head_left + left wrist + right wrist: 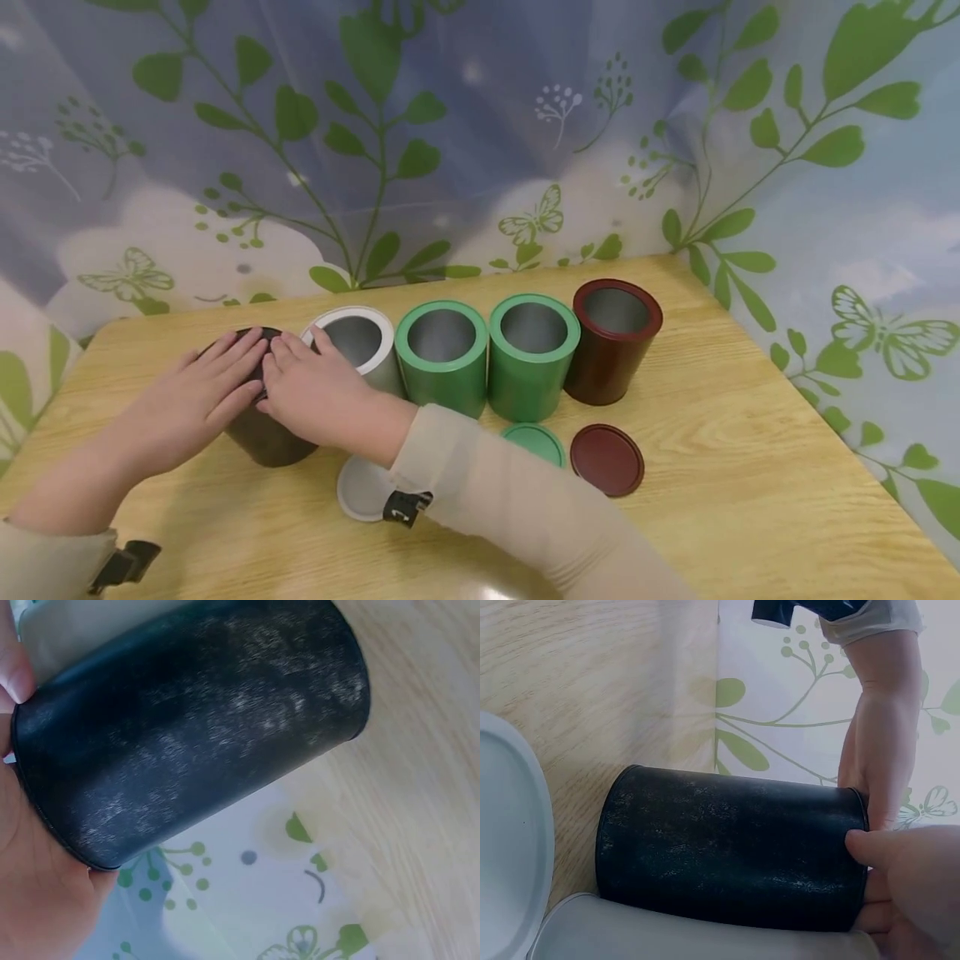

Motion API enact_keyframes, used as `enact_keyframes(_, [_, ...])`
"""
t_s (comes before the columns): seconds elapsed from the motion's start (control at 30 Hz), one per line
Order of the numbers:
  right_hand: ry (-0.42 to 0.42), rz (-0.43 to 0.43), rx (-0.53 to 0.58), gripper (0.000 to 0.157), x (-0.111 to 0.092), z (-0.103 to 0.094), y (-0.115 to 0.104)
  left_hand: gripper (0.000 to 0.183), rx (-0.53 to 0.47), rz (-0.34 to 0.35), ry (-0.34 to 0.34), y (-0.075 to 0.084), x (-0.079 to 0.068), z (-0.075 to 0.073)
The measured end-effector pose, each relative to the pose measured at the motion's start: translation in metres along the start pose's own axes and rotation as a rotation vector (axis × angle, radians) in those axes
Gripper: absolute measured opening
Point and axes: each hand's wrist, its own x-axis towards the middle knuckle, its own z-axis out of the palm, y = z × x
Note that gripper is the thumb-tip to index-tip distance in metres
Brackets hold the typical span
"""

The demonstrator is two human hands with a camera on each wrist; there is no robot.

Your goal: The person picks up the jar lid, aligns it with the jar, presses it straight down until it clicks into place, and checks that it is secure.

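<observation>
A black can (273,442) stands upright at the left end of a row of cans. My left hand (183,408) lies across its top with the fingers straight. From the other side my right hand (322,392) presses on the same top, its fingers extended. The two hands hide most of the top. In the right wrist view, the right thumb (870,844) rests at the can's upper rim. The left wrist view shows the left palm (37,885) against the rim, above the dark, scuffed side wall.
To the right stand an open white can (386,371), two open green cans (442,387) and an open dark red can (600,375). In front of them lie a white lid (356,500), a green lid (543,446) and a dark red lid (607,460) on the wooden table (720,467).
</observation>
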Motion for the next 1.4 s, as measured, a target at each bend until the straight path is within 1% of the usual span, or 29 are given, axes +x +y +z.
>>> enact_keyframes(0.1, [-0.003, 0.004, 0.01, 0.058, -0.001, -0.001, 0.001, 0.059, -0.013, 0.006, -0.013, 0.001, 0.002, -0.002])
enact_keyframes(0.3, [0.002, 0.016, -0.01, 0.058, -0.002, -0.002, -0.001, 0.061, -0.032, -0.032, -0.075, 0.006, 0.007, -0.008])
enact_keyframes(0.4, [0.006, 0.017, -0.021, 0.058, -0.002, -0.001, -0.002, 0.061, -0.045, -0.048, -0.091, 0.008, 0.008, -0.01])
enact_keyframes(0.5, [0.012, 0.023, -0.027, 0.058, -0.001, -0.001, -0.002, 0.062, -0.047, -0.071, -0.083, 0.006, 0.006, -0.008])
enact_keyframes(0.67, [0.02, 0.029, -0.027, 0.058, 0.0, -0.001, -0.002, 0.067, 0.003, -0.155, -0.066, 0.006, 0.0, -0.004])
enact_keyframes(0.9, [-0.001, 0.025, -0.018, 0.058, 0.001, 0.0, -0.004, 0.067, 0.013, -0.216, -0.067, 0.001, -0.017, 0.001])
enact_keyframes(1.0, [0.02, 0.018, -0.02, 0.058, 0.0, 0.001, -0.007, 0.064, 0.015, -0.227, -0.054, -0.001, -0.024, 0.003])
enact_keyframes(1.07, [0.029, 0.018, -0.025, 0.058, 0.0, 0.001, -0.007, 0.063, 0.019, -0.226, -0.044, -0.001, -0.025, 0.004])
enact_keyframes(1.23, [0.009, 0.033, -0.034, 0.059, -0.001, 0.001, -0.004, 0.063, 0.013, -0.224, -0.043, 0.0, -0.021, 0.005])
enact_keyframes(1.4, [0.038, 0.02, -0.041, 0.058, -0.001, 0.0, -0.003, 0.062, -0.018, -0.218, -0.001, -0.004, -0.021, 0.007])
